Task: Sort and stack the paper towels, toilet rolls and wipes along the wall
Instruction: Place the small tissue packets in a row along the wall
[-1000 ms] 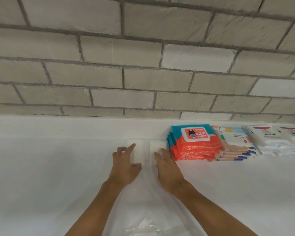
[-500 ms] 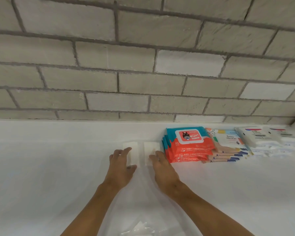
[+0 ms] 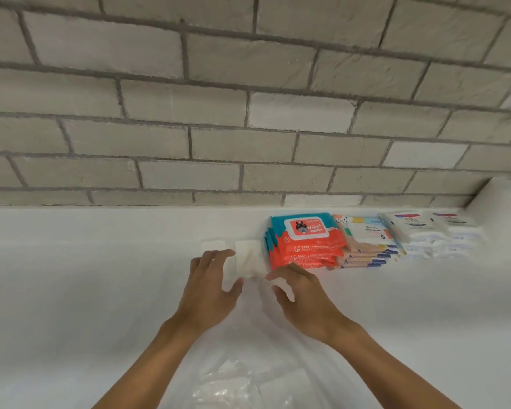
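Both hands reach out over a white table [image 3: 71,290] that runs up to a grey brick wall [image 3: 248,113]. The left hand [image 3: 210,290] hovers with its fingers spread, and its fingertips cover the near edge of a flat white pack [image 3: 216,245] lying close to the wall. Its grip is apart and holds nothing. A second pack [image 3: 248,258], also white, lies just beside the first on the right, between the two hands and touching or nearly touching the orange wipes [image 3: 307,249].

The right hand [image 3: 303,299] sits low in front of those wipes, fingers loosely bent and thumb out. Its grip is also apart. It may be touching the thin film of the clear bag [image 3: 248,373] that spreads between the forearms, but the film is too faint to tell.

The orange wipes are stacked flat against the wall. To their right, touching them, stands a stack of beige wipes [image 3: 366,240], then two stacks of white wipes [image 3: 407,230]. A paper roll [image 3: 496,199] stands at the far right edge, partly cut off.
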